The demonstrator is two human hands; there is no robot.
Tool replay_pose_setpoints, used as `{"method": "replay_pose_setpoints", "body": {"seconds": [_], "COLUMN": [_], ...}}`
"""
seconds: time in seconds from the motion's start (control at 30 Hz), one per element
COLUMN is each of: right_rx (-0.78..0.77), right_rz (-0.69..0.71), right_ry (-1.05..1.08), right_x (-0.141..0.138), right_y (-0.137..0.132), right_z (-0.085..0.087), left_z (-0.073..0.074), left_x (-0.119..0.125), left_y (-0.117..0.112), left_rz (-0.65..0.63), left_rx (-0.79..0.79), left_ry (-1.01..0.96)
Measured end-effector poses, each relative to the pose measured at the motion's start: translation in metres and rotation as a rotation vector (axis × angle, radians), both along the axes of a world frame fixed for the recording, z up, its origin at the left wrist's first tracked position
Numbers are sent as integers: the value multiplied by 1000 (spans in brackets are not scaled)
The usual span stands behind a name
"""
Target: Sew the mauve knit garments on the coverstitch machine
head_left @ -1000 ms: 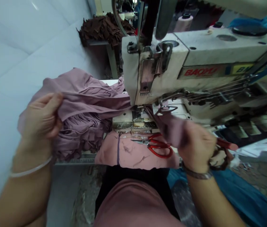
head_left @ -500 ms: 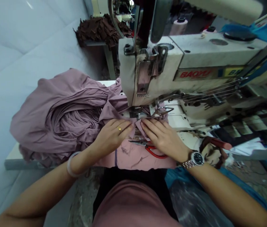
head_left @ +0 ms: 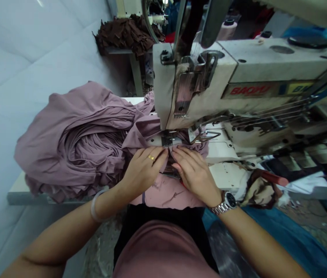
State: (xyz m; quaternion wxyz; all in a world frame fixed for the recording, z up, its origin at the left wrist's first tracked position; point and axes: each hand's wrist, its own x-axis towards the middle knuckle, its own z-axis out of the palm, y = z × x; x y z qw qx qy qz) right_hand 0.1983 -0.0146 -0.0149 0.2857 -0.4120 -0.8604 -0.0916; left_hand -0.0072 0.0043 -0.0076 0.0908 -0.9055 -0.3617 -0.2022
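Mauve fabric (head_left: 142, 129) lies under the needle area of a sewing machine (head_left: 198, 88). Just in front of the presser foot (head_left: 169, 139), my left hand (head_left: 146, 166) holds the fabric's near edge, fingers together and thumb hidden. My right hand (head_left: 194, 170) grips the same edge close beside it, with its thumb bent under the fingers. The fingertips of both hands almost meet. A pink cloth (head_left: 171, 195) covers the table edge below my hands. Scissors are mostly hidden under my right hand, only a bit of red handle showing.
A large heap of mauve fabric (head_left: 73, 131) rests on the left end of the table (head_left: 21, 195). Cloth scraps (head_left: 260, 189) lie at the right. Brown cut pieces (head_left: 125, 36) are stacked behind, and a thread cone (head_left: 227, 30) stands beyond the machine. A tiled wall (head_left: 30, 58) borders the left.
My right hand has moved left and inward, closer to my left hand, and now covers most of the scissors. The fabric edges between my fingers are drawn together. The view has shifted slightly.
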Motion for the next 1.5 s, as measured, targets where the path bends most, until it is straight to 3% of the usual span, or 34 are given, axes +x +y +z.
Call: {"method": "replay_pose_setpoints", "body": {"seconds": [0.33,0.77,1.2,1.5], "right_rx": [10,-56,-97,-1], "right_rz": [-44,15,-61,39], "right_ry": [-210,-175,-130,35], "right_x": [-6,4,-5,-2], "right_y": [-3,4,14,7], "right_z": [9,2,12,7], "left_z": [0,1,3,6], "left_x": [5,4,10,-6], "left_y": [-1,2,8,12], "left_rz": [42,40,53,-151], "left_rx": [-40,-15,-19,80], "left_ry": [-8,40,-1,-57]}}
